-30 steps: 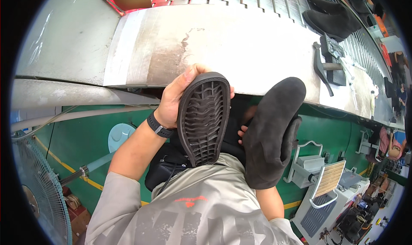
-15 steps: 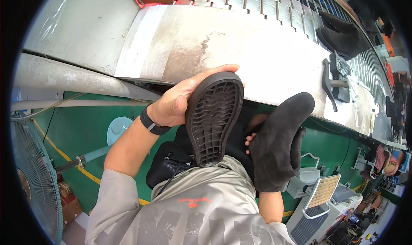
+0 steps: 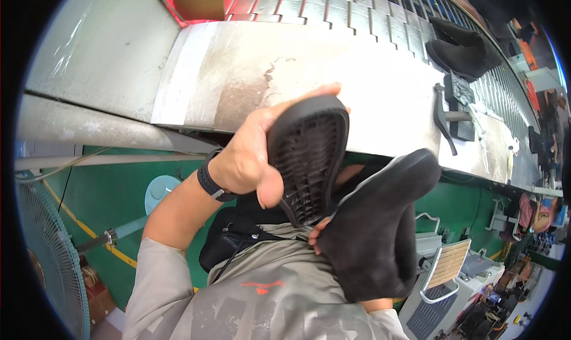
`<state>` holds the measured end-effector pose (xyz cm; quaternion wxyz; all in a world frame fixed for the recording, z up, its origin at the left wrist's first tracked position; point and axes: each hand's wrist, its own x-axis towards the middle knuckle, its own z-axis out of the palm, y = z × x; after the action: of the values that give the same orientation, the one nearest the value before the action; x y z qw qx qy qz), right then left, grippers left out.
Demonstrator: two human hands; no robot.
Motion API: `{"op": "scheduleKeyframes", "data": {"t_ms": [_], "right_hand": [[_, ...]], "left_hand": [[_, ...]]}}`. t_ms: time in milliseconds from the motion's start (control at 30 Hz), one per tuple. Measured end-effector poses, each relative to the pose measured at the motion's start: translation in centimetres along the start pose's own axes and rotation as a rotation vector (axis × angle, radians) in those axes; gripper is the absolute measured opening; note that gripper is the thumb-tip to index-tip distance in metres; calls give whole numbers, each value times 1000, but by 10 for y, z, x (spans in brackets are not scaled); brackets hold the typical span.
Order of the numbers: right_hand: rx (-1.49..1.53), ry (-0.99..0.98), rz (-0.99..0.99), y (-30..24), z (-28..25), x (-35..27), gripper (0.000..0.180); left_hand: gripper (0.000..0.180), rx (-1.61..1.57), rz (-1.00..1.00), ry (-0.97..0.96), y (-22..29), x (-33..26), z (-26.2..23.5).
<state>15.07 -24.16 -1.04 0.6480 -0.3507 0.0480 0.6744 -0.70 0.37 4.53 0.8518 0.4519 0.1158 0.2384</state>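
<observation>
Left hand is wrapped round the black rubber outsole mid-frame, tread up. Right hand, mostly hidden, grips the black suede upper just right. I'd line up toe first, then press evenly.

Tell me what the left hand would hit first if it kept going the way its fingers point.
The left hand, gripping the black sole, points up and away toward the worn grey worktop. That bare surface probably comes first, though depth is hard to judge.
</observation>
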Motion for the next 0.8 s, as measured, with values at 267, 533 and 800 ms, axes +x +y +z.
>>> {"op": "scheduleKeyframes", "data": {"t_ms": [267,533,800], "right_hand": [[-138,-22,24,-21,29,6,63],[-190,-16,36,-23,36,5,60],[-230,-21,60,-22,41,5,58]], "left_hand": [[156,196,121,-327,-2,12,18],[131,310,266,-425,-5,18,17],[127,365,327,-442,-9,19,13]]}}
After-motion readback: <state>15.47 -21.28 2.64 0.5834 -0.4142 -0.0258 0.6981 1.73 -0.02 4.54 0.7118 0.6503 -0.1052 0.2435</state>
